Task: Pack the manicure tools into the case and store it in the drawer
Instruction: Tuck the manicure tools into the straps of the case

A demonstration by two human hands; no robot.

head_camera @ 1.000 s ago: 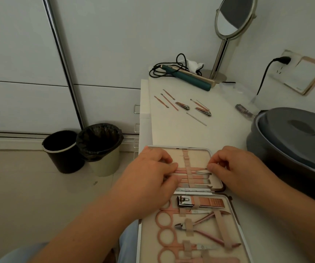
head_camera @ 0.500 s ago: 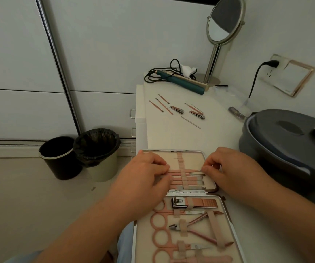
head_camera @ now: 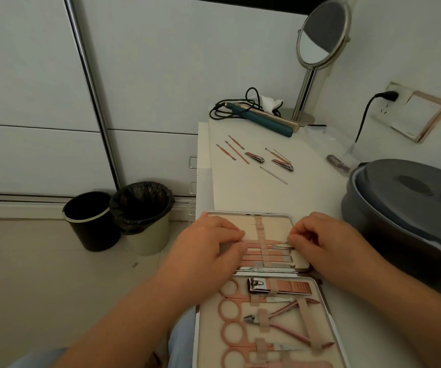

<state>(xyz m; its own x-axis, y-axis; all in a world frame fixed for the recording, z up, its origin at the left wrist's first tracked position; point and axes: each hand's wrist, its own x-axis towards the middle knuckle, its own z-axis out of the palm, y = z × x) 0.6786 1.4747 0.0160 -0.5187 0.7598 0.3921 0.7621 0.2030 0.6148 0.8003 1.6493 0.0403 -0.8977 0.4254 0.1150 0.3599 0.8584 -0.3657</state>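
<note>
The open manicure case [head_camera: 276,225] lies at the near edge of the white table, its lower half filled with scissors, nippers and a large clipper [head_camera: 278,285] under elastic straps. My left hand [head_camera: 208,247] presses flat on the handle ends of the slim tools in the upper half. My right hand [head_camera: 320,241] pinches the tip of a slim rose-gold tool [head_camera: 280,245] lying under the centre strap. Farther back on the table lie several loose thin tools [head_camera: 236,152] and two small nail clippers [head_camera: 255,157].
White drawer fronts with metal handles [head_camera: 192,162] are at the table's left end. A grey lidded tub [head_camera: 410,197] crowds the right side. A standing mirror [head_camera: 320,38], a teal hair iron [head_camera: 264,120] with its cord and a wall socket sit behind. Two bins [head_camera: 118,216] stand on the floor.
Both hands stay on the upper half of the case, barely shifting. The view has tilted, so the case and table sit slightly lower and to the left.
</note>
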